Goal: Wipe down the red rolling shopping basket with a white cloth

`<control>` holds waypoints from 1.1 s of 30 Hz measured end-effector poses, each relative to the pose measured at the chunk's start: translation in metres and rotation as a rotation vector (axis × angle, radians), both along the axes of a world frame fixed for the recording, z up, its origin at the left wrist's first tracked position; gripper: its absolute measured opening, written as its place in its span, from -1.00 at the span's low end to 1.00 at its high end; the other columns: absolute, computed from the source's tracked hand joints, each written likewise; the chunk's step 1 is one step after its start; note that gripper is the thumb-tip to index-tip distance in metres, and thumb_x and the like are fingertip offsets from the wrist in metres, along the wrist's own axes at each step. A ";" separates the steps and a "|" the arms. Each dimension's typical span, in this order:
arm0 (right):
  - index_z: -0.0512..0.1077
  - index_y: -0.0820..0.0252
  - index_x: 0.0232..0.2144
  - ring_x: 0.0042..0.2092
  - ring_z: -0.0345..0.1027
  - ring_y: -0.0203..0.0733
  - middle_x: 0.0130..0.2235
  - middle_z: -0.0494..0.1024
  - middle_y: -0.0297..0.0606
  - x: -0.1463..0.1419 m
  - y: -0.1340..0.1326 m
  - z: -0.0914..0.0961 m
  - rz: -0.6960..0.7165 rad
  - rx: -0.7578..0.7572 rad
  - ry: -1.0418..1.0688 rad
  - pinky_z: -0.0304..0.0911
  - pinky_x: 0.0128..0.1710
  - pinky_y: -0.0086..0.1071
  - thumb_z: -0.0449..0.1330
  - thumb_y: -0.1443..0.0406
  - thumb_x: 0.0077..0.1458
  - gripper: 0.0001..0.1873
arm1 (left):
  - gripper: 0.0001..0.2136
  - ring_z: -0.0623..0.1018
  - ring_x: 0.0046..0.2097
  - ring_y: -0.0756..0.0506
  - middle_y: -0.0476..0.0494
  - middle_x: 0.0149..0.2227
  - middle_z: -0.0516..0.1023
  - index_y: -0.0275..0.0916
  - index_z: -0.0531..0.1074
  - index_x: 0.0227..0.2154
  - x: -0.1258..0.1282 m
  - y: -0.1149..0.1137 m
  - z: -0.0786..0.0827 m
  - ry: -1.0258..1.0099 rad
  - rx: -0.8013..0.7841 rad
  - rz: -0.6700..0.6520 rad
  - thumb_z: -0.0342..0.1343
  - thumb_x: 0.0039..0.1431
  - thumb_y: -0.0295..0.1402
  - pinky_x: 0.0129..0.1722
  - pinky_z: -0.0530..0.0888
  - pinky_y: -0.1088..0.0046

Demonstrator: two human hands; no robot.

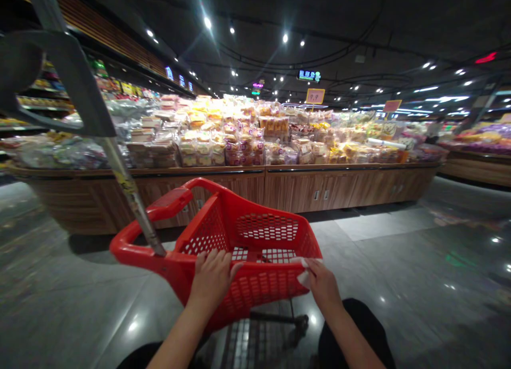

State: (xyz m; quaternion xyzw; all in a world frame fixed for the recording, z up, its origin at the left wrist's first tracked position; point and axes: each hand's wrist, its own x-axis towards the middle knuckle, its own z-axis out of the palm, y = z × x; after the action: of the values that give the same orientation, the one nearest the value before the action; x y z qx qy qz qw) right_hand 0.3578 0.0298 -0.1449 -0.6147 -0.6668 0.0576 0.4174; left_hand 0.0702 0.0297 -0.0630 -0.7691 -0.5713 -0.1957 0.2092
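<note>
In front of me stands a red plastic shopping basket cart [271,228] with perforated walls, its inside partly in view. My left hand [213,276] is closed over the near rim, fingers curled to the inside and thumb along the edge. At the right end of that rim, my right hand [322,285] pinches a white tissue [304,276] and presses it against the red edge. A long grey metal pole with a grip [90,92] rises from the cart's left end beside its red handle [167,201].
Behind the cart runs a wooden display counter [295,190] piled with packaged baked goods [239,140]. Price signs [315,96] stand above the goods. Another display [479,166] is at the right. Grey shiny tiles [399,268] cover the floor.
</note>
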 end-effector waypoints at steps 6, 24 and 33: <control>0.46 0.13 -0.10 -0.02 0.36 -0.17 -0.06 0.50 -0.20 -0.034 -0.002 0.002 0.090 0.043 -0.004 0.26 0.02 -0.26 -0.04 0.50 0.05 -0.56 | -0.73 0.42 -0.22 -0.18 -0.15 -0.39 0.50 -0.20 0.40 -0.46 -0.005 0.004 0.000 -0.004 0.010 -0.012 -0.08 0.17 -0.15 -0.08 0.18 0.20; 0.43 0.22 -0.05 0.04 0.32 -0.16 0.01 0.45 -0.15 -0.040 -0.002 -0.010 0.099 0.099 -0.008 0.22 0.08 -0.24 -0.04 0.48 0.05 -0.56 | -0.73 0.42 -0.21 -0.18 -0.11 -0.37 0.51 -0.19 0.38 -0.47 -0.016 0.012 -0.002 0.013 -0.002 -0.014 -0.07 0.17 -0.14 -0.09 0.16 0.19; 0.47 0.13 -0.11 -0.03 0.39 -0.12 -0.08 0.52 -0.23 0.003 -0.008 -0.020 0.029 0.129 0.017 0.28 0.02 -0.18 -0.05 0.46 0.07 -0.58 | -0.71 0.43 -0.22 -0.18 -0.07 -0.39 0.51 -0.18 0.38 -0.48 -0.033 0.018 0.000 0.035 -0.004 -0.031 -0.05 0.15 -0.09 -0.11 0.18 0.21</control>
State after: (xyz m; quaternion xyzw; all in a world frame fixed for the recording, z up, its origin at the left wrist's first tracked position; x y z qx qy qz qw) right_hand 0.3612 0.0217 -0.1647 -0.5764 -0.6742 0.0257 0.4612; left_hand 0.0369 0.0478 -0.0626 -0.7816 -0.5560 -0.1843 0.2146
